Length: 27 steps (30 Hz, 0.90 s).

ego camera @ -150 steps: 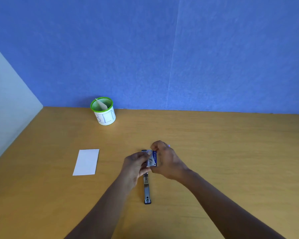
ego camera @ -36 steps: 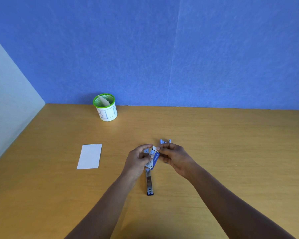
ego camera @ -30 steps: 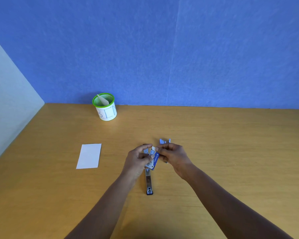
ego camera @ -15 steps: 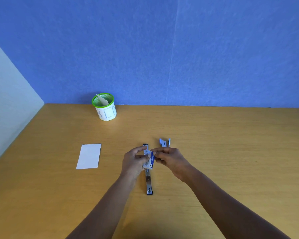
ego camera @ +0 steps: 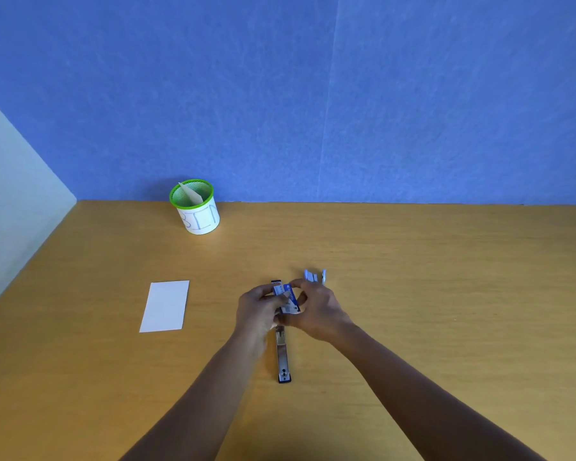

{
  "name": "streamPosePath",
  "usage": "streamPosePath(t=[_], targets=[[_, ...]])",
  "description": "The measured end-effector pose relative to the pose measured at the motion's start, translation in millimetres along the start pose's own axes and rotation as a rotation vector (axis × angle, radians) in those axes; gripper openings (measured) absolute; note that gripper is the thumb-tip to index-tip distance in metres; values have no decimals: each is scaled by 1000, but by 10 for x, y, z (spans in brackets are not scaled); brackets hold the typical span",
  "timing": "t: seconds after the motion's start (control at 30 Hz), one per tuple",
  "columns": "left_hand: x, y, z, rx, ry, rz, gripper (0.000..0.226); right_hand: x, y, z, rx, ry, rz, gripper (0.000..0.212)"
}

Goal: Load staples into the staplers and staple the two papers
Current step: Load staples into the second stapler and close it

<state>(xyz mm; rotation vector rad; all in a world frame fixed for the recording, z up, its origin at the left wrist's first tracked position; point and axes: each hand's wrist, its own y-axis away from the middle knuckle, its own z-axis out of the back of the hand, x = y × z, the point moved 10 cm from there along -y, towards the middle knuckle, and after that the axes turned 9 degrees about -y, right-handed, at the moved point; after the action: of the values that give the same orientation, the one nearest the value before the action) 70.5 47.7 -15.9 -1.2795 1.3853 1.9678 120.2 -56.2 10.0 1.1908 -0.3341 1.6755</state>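
Box: small blue-and-white cardboard staple box [ego camera: 288,296], pinched between left hand [ego camera: 258,306] and right hand [ego camera: 316,311].
Stapler: long shiny metal stapler [ego camera: 282,354], open flat beneath them.
Paper: white rectangular sheet [ego camera: 165,306], toward wooden table [ego camera: 446,294] left edge.

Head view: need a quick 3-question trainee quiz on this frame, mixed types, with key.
1. True or false: the white paper lies under the stapler.
2. What do the left hand and right hand hold between them? A) small blue box B) a pen C) scissors
3. Fill in: the green-rimmed cup stands at the ___ edge of the table, by the blue wall.
Key: 1 false; 2 A; 3 far.
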Motion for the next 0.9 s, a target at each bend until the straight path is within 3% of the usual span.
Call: streamPosePath(t=[0.17,0.27,0.43,0.6,0.73,0.9], targets=[[-12,-60,-74,41,-38,0,24,-7,-78,103,-82,16,3,34],[25,-145,29,-5,-133,20,23,-75,-172,259,-141,85,6,38],[17,-324,360,-213,-558,-34,35,-355,-409,721,-271,130,-59,35],[12,-441,264,-187,-1039,-73,65,-575,-667,1184,-358,254,-110,43],[11,-473,138,-199,-1410,-88,74,-756,-813,1441,-396,325,-178,45],[-43,-543,53,-228,-1532,-143,67,-915,-883,1578,-451,355,-213,43]])
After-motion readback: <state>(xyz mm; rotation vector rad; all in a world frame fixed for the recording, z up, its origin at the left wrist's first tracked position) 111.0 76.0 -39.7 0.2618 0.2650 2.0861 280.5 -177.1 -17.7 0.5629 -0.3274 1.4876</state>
